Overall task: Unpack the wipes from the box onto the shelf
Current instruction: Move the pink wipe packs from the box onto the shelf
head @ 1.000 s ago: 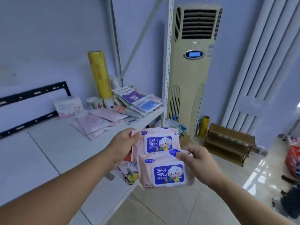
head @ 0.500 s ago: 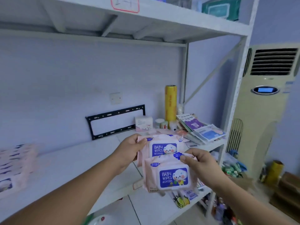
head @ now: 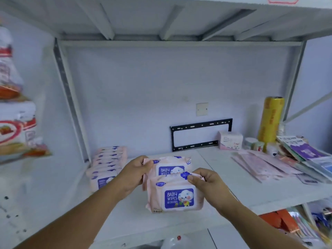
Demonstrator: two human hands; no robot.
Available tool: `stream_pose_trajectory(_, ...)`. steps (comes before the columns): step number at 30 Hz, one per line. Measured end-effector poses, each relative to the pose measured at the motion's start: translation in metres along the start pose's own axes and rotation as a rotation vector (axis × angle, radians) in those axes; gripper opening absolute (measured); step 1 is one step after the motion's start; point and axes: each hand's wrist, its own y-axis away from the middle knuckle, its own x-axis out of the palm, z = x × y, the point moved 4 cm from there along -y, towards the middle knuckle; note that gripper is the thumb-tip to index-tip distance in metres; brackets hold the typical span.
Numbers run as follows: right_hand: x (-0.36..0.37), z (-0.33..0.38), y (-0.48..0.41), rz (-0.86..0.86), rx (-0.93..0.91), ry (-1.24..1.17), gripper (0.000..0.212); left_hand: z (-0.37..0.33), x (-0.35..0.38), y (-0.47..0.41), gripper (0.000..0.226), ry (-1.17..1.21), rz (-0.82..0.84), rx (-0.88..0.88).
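Note:
Two pink packs of baby wipes with blue labels are held above the white shelf (head: 224,180). My left hand (head: 133,174) grips the rear wipes pack (head: 170,167) at its left edge. The front wipes pack (head: 177,194) is pinched at its top right corner by my right hand (head: 209,186) and overlaps the rear one. A row of several matching wipes packs (head: 106,168) stands at the shelf's left end, just left of my left hand. No box is in view.
A yellow film roll (head: 271,119), a small pink box (head: 230,140), small cups and flat packets (head: 265,166) crowd the shelf's right side. Red-and-white bags (head: 12,126) sit on the neighbouring shelf at left. A black bracket (head: 199,134) is on the wall. Another shelf board hangs overhead.
The view has swung left from the air conditioner to the shelf bay. Both hands kept the two packs and carried them over the shelf, near the row of packs at left.

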Motion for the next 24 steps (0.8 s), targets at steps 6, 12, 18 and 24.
stream_pose_trajectory(6,0.108,-0.025,-0.044,0.09,0.015,-0.047,0.016,0.045,-0.102,0.003,0.015,0.058,-0.081,-0.062)
stream_pose_trajectory(12,0.177,-0.048,-0.085,0.118,0.081,-0.04,0.011,0.081,-0.164,-0.004,0.016,0.129,-0.196,-0.149)
stream_pose_trajectory(18,0.217,-0.08,-0.121,0.169,0.148,-0.009,0.011,0.116,-0.197,-0.018,0.018,0.187,-0.289,-0.244)
stream_pose_trajectory(24,0.253,-0.097,-0.145,0.242,0.182,0.014,0.012,0.145,-0.227,-0.025,0.019,0.106,-0.359,-0.405)
